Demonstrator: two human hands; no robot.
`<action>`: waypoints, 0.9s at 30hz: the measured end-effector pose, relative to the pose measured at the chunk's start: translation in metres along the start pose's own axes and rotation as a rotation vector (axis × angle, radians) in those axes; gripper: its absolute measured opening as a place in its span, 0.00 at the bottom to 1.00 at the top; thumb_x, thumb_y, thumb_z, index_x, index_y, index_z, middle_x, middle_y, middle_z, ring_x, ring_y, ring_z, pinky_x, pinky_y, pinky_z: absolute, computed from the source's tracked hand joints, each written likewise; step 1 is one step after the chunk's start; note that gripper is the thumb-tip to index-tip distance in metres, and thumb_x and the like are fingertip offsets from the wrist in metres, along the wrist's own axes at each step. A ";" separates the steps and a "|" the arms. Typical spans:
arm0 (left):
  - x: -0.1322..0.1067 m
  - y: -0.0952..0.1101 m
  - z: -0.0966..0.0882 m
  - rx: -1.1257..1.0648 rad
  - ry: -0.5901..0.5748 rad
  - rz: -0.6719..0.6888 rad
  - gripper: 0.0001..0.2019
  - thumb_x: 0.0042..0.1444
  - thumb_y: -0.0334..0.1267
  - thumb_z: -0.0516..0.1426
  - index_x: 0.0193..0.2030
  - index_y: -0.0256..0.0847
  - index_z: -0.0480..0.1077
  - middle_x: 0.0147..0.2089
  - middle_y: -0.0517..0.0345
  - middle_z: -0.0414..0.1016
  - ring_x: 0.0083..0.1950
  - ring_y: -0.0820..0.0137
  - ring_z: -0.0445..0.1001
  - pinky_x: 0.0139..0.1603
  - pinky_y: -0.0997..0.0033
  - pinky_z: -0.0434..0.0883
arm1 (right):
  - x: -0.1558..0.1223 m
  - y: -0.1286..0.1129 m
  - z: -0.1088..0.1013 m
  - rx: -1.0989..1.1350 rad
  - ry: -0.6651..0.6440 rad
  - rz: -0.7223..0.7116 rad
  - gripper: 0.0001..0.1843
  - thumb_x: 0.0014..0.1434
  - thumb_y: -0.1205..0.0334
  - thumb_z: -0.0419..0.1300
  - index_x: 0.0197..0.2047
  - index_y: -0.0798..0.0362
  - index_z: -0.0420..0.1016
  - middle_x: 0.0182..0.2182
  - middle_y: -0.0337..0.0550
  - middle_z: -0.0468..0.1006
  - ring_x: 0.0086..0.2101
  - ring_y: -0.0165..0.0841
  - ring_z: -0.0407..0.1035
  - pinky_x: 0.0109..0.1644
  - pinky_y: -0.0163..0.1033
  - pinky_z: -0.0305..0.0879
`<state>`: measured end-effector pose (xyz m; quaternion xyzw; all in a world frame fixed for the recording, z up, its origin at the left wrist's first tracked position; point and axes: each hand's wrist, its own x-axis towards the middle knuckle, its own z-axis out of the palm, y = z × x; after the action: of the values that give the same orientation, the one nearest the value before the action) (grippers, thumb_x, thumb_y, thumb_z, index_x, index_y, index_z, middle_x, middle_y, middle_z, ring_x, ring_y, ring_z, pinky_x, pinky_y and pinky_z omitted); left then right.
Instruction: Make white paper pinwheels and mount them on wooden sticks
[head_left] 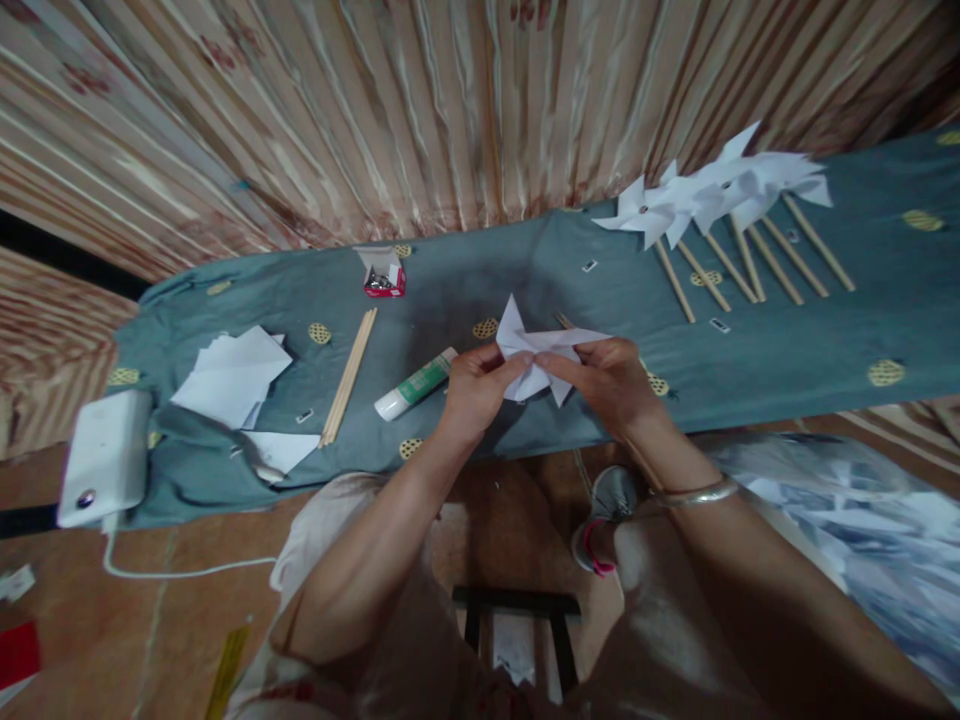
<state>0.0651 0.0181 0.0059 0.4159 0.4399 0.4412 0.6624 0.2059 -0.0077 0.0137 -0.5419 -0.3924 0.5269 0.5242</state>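
Between my two hands is a white paper pinwheel (pixel 536 345) with pointed, folded blades. My left hand (pixel 480 385) grips its left side, thumb pressed near the middle. On the other side, my right hand (pixel 607 380) pinches it, its thumb also at the middle. What lies under the thumbs is hidden. A green and white glue stick (pixel 416 384) lies on the cloth right beside my left hand. Behind the paper, the tip of a thin wooden stick (pixel 564 320) shows.
Finished pinwheels (pixel 720 195) on sticks lie at the back right. An open red box of small metal pins (pixel 383 275), wooden sticks (pixel 349 378) and white paper sheets (pixel 229 378) are on the left. A white device (pixel 105 458) with a cable sits at the left edge. A plastic bag (pixel 855 520) stands at lower right.
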 end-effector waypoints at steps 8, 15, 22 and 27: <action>0.002 0.001 -0.001 -0.094 0.014 -0.030 0.09 0.41 0.39 0.67 0.29 0.38 0.78 0.27 0.59 0.78 0.27 0.74 0.70 0.32 0.73 0.66 | -0.002 -0.008 -0.004 0.047 -0.153 0.026 0.20 0.38 0.49 0.74 0.34 0.49 0.81 0.32 0.40 0.82 0.36 0.36 0.76 0.42 0.38 0.72; 0.002 0.007 -0.001 -0.235 0.013 -0.124 0.08 0.41 0.36 0.67 0.31 0.37 0.78 0.27 0.58 0.78 0.30 0.72 0.74 0.38 0.71 0.70 | -0.002 -0.009 -0.011 0.174 -0.102 0.188 0.24 0.52 0.37 0.61 0.30 0.52 0.77 0.28 0.45 0.80 0.30 0.34 0.75 0.33 0.36 0.72; 0.000 0.014 0.002 -0.286 0.014 -0.200 0.02 0.48 0.31 0.63 0.30 0.36 0.76 0.29 0.59 0.79 0.31 0.73 0.74 0.42 0.69 0.70 | -0.006 -0.010 -0.005 0.277 -0.093 0.227 0.17 0.43 0.47 0.72 0.26 0.52 0.78 0.23 0.37 0.78 0.23 0.27 0.71 0.28 0.31 0.70; -0.001 0.014 0.001 -0.287 0.007 -0.209 0.02 0.48 0.30 0.62 0.30 0.35 0.76 0.29 0.58 0.78 0.30 0.74 0.73 0.39 0.71 0.69 | -0.005 -0.008 -0.005 0.262 -0.098 0.219 0.16 0.44 0.48 0.72 0.26 0.51 0.78 0.24 0.37 0.79 0.25 0.27 0.71 0.30 0.31 0.70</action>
<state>0.0629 0.0208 0.0196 0.2677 0.4156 0.4296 0.7557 0.2111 -0.0124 0.0217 -0.4824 -0.2840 0.6531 0.5100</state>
